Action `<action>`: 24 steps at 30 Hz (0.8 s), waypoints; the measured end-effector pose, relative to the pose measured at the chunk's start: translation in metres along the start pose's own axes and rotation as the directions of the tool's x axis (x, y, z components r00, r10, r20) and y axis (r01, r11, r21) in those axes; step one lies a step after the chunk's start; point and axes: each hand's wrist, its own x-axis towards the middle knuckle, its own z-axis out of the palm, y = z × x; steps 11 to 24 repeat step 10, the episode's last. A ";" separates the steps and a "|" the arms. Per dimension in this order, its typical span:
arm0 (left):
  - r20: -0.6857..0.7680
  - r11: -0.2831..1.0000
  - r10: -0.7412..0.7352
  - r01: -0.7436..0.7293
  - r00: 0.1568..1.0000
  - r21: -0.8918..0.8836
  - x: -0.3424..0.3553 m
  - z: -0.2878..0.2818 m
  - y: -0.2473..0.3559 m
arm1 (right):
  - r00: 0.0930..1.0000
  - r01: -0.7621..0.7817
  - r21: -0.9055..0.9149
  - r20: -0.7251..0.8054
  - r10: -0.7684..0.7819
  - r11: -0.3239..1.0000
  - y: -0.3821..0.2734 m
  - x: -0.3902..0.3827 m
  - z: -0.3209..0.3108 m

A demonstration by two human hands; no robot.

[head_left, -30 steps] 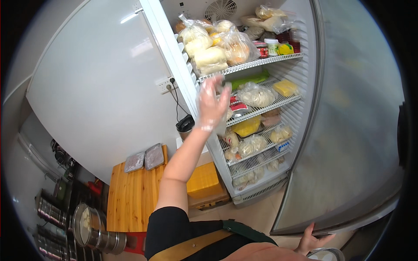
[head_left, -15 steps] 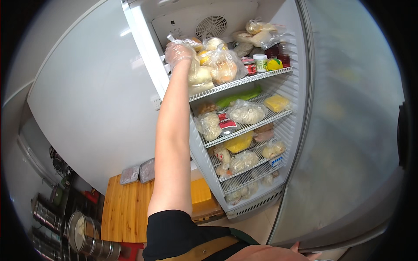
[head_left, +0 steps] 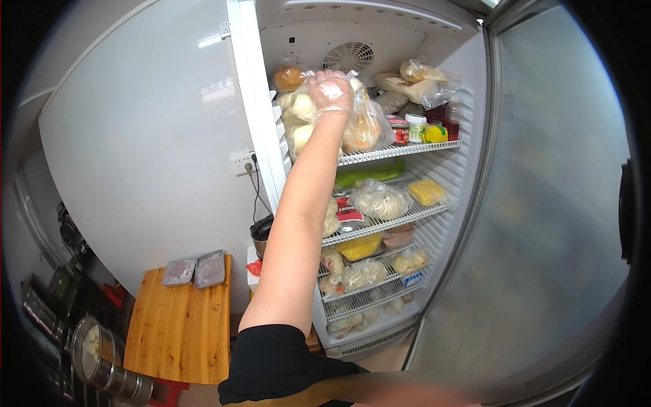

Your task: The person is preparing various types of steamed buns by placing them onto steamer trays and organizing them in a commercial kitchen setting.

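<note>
My left arm reaches up into the open fridge. My left hand (head_left: pixel 331 93), in a thin clear glove, is on the top shelf, its fingers curled on clear plastic bagging among the bagged buns. Pale buns in a clear bag (head_left: pixel 298 106) lie left of it. To its right sits a clear bag with orange-tinged buns (head_left: pixel 366 127). A browned bun (head_left: pixel 289 78) shows behind, by the side wall. My forearm hides part of these bags, and which bag the fingers grip is hard to tell. Of my right hand nothing distinct shows; a skin-coloured blur crosses the lower edge.
The frosted fridge door (head_left: pixel 522 224) stands open at right. A white jar (head_left: pixel 416 127) and a red-labelled can (head_left: pixel 399 131) share the top shelf. Lower shelves (head_left: pixel 380 224) hold several bagged foods. At left are a wooden table (head_left: pixel 180 332) with two wrapped packs (head_left: pixel 209 269) and metal steamers (head_left: pixel 119 380).
My left hand has moved right across the bags on the top shelf, uncovering the buns at the left. The view has shifted, and the fingers seen by the door's bottom edge no longer show.
</note>
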 end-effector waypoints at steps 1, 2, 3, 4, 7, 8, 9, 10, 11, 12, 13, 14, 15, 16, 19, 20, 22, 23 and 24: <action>-0.105 0.979 0.055 -0.033 0.993 0.200 -0.002 -0.002 0.014 | 0.995 -0.092 0.055 -0.038 0.094 0.994 0.004 -0.007 -0.002; -0.099 0.973 0.055 -0.031 0.994 0.231 -0.003 0.015 0.012 | 0.996 -0.086 0.078 -0.017 0.088 0.993 0.014 -0.012 -0.002; -0.036 0.952 -0.029 0.039 0.999 0.305 -0.002 0.030 0.009 | 1.000 -0.001 0.097 -0.014 0.003 0.995 0.027 -0.017 -0.002; 0.018 0.928 -0.113 0.099 0.993 0.359 -0.003 0.031 0.010 | 0.997 0.077 0.097 -0.025 -0.075 0.992 0.027 -0.014 0.002; 0.176 0.948 -0.220 0.253 0.959 -0.194 -0.006 0.025 0.005 | 0.984 -0.174 0.025 0.026 0.174 0.984 0.011 -0.008 0.003; 0.278 0.821 -0.230 0.339 0.933 -0.459 -0.005 0.012 0.000 | 0.984 -0.175 0.008 0.016 0.175 0.984 0.008 -0.008 0.003; 0.377 0.614 -0.208 0.421 0.902 -0.668 -0.004 -0.001 -0.011 | 0.968 -0.251 0.029 0.002 0.251 0.968 0.007 -0.009 0.004; 0.465 0.346 -0.154 0.489 0.871 -0.801 -0.002 -0.016 -0.031 | 0.946 -0.323 0.054 -0.013 0.324 0.945 0.006 -0.010 0.004; 0.465 0.346 -0.154 0.489 0.871 -0.801 -0.002 -0.016 -0.031 | 0.946 -0.323 0.054 -0.013 0.324 0.945 0.006 -0.010 0.004; 0.465 0.346 -0.154 0.489 0.871 -0.801 -0.002 -0.016 -0.031 | 0.946 -0.323 0.054 -0.013 0.324 0.945 0.006 -0.010 0.004; 0.465 0.346 -0.154 0.489 0.871 -0.801 -0.002 -0.016 -0.031 | 0.946 -0.323 0.054 -0.013 0.324 0.945 0.006 -0.010 0.004; 0.465 0.346 -0.154 0.489 0.871 -0.801 -0.002 -0.016 -0.031 | 0.946 -0.323 0.054 -0.013 0.324 0.945 0.006 -0.010 0.004; 0.465 0.346 -0.154 0.489 0.871 -0.801 -0.002 -0.016 -0.031 | 0.946 -0.323 0.054 -0.013 0.324 0.945 0.006 -0.010 0.004; 0.465 0.346 -0.154 0.489 0.871 -0.801 -0.002 -0.016 -0.031 | 0.946 -0.323 0.054 -0.013 0.324 0.945 0.006 -0.010 0.004; 0.465 0.346 -0.154 0.489 0.871 -0.801 -0.002 -0.016 -0.031 | 0.946 -0.323 0.054 -0.013 0.324 0.945 0.006 -0.010 0.004; 0.465 0.346 -0.154 0.489 0.871 -0.801 -0.002 -0.016 -0.031 | 0.946 -0.323 0.054 -0.013 0.324 0.945 0.006 -0.010 0.004; 0.465 0.346 -0.154 0.489 0.871 -0.801 -0.002 -0.016 -0.031 | 0.946 -0.323 0.054 -0.013 0.324 0.945 0.006 -0.010 0.004; 0.465 0.346 -0.154 0.489 0.871 -0.801 -0.002 -0.016 -0.031 | 0.946 -0.323 0.054 -0.013 0.324 0.945 0.006 -0.010 0.004; 0.465 0.346 -0.154 0.489 0.871 -0.801 -0.002 -0.016 -0.031 | 0.946 -0.323 0.054 -0.013 0.324 0.945 0.006 -0.010 0.004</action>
